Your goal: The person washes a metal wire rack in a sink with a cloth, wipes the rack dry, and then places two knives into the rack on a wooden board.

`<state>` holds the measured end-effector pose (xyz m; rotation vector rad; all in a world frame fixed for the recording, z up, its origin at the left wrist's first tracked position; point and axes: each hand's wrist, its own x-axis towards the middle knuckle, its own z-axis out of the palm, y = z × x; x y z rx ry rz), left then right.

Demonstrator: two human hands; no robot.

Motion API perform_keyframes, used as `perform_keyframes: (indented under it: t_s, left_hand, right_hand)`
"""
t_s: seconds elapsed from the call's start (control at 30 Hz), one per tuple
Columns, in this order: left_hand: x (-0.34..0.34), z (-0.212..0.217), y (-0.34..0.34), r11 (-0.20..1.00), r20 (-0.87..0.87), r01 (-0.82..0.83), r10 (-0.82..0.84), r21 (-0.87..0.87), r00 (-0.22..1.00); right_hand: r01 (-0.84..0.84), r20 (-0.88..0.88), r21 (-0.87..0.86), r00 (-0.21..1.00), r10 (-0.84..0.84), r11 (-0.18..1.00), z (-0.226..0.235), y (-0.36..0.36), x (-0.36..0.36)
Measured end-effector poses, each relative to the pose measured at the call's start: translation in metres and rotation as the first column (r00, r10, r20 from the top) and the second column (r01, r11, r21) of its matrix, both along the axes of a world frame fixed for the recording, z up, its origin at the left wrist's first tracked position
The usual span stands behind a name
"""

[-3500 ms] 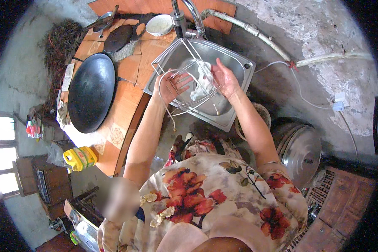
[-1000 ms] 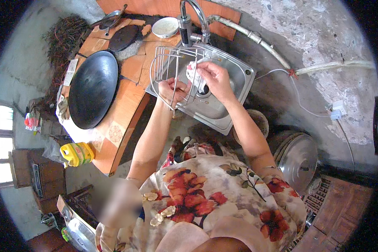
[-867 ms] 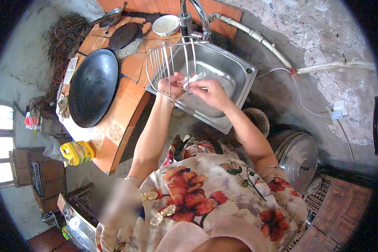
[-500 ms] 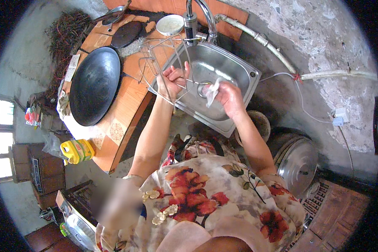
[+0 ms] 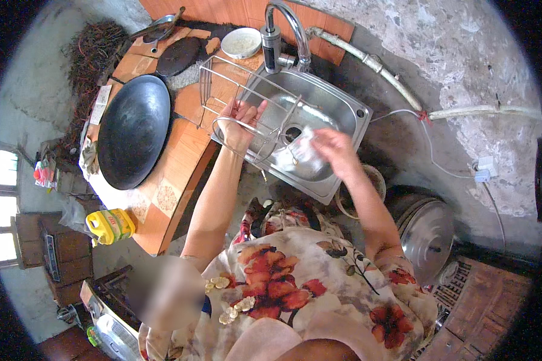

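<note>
A metal wire rack (image 5: 252,75) is held up over the left side of the steel sink (image 5: 362,123), tilted. My left hand (image 5: 239,120) supports it from below, fingers curled among its wires. My right hand (image 5: 336,150) pinches a crumpled white cloth (image 5: 306,151) over the basin, to the right of the rack. Motion smears the cloth and the fingertips somewhat. Cloth and rack overlap in the picture near the drain (image 5: 292,134); I cannot tell whether they touch.
A chrome tap (image 5: 272,48) rises behind the sink. On the tiled counter to the left are a big black wok (image 5: 133,132), a white bowl (image 5: 241,43) and a dark round lid (image 5: 180,53). A yellow jug (image 5: 110,226) stands near the counter's corner. A large metal lid (image 5: 427,243) leans at right.
The rack has turned in my left hand, its near end swinging right over the sink. My right hand has moved slightly right and down with the cloth.
</note>
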<state>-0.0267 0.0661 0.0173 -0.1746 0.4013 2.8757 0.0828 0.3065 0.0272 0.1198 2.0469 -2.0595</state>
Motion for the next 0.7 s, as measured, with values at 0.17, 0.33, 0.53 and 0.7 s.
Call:
perform_keyframes:
  t_s: [0.17,0.33,0.53,0.7]
  left_hand:
    - [0.007,0.007,0.008,0.976,0.064,0.126,-0.116,-0.178,0.991]
    - [0.008,0.008,0.027,0.868,-0.018,0.209,-0.243,-0.451,0.970]
    - [0.001,0.019,0.027,0.892,-0.100,0.171,-0.232,-0.417,0.968]
    - [0.002,0.027,0.017,0.774,-0.240,0.068,-0.277,-0.630,0.930]
  right_hand:
    - [0.095,-0.232,-0.465,0.946,-0.225,0.880,0.054,0.025,-0.018]
    - [-0.157,-0.295,-0.075,0.947,0.129,0.985,0.059,-0.003,-0.036]
    - [0.040,-0.408,-0.130,0.908,-0.090,0.991,0.072,-0.004,-0.038]
    - [0.162,-0.401,-0.190,0.887,-0.227,0.968,0.085,0.030,-0.043]
